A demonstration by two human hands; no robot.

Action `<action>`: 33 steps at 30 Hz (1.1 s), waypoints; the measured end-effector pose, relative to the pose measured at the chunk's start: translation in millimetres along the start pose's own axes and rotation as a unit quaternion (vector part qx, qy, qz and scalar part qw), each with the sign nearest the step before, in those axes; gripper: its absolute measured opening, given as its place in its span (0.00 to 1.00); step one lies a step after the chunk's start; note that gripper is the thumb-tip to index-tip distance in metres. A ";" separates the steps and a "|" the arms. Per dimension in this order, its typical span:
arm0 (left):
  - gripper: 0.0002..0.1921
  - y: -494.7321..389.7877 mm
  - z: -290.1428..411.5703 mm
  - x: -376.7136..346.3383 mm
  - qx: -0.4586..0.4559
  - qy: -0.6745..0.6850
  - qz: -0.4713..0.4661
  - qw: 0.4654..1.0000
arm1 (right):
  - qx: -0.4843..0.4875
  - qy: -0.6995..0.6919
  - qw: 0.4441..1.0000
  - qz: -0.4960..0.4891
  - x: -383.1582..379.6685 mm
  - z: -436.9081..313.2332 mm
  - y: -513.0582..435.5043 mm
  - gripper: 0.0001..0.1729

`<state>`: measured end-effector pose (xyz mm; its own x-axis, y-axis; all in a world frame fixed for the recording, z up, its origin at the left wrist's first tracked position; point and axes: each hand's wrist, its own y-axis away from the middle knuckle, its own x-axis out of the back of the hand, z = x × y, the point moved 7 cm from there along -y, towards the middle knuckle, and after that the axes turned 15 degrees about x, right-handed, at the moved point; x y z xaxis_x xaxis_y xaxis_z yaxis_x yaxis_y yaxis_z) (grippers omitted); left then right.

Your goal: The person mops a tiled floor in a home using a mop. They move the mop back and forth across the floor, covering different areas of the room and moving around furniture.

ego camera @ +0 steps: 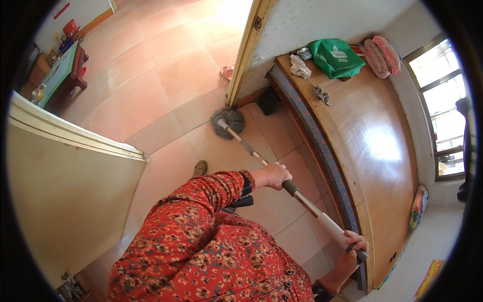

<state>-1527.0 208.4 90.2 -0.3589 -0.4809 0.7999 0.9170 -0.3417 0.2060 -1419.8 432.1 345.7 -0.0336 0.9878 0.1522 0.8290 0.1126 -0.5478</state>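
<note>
A long-handled mop slants across the view from lower right to upper left. Its grey string head (234,119) rests on the tiled floor close to the foot of the door frame. My left hand (277,176) wraps around the metal mop pole (307,204) partway along, by a dark grey collar. At the upper end, my right hand (354,243) grips the handle where a pale sleeve meets a dark end cap. One of my shoes (200,168) shows on the tiles behind the mop head.
Along the right runs a raised wooden platform (377,139), bearing a green bag (336,58), crumpled cloths (300,68) and folded bedding (377,60). A black bin-like container (269,100) sits in the floor corner. At left is a door (71,192); beyond the doorway stands a low table (62,75).
</note>
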 end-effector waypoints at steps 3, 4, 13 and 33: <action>0.07 18.5 21.3 13.8 -0.044 0.003 0.011 0.999 | 0.024 0.042 0.998 0.030 15.5 -20.4 0.5 0.26; 0.07 22.1 38.7 23.1 -0.079 0.012 0.039 0.996 | 0.062 -0.005 0.995 0.081 25.9 -36.3 -1.1 0.24; 0.07 -3.3 180.0 66.1 -0.229 0.183 0.070 0.954 | 0.289 0.059 0.955 -0.028 35.6 -167.8 -28.6 0.15; 0.06 -70.2 68.1 32.3 -0.104 0.098 0.122 0.982 | 0.073 0.061 0.975 -0.201 -75.6 0.0 -56.0 0.15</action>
<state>-1591.1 271.8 139.9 -0.1775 -0.7086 0.6829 0.9319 -0.3441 -0.1149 -1463.7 351.1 364.9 -0.2658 0.8412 0.4709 0.6731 0.5116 -0.5340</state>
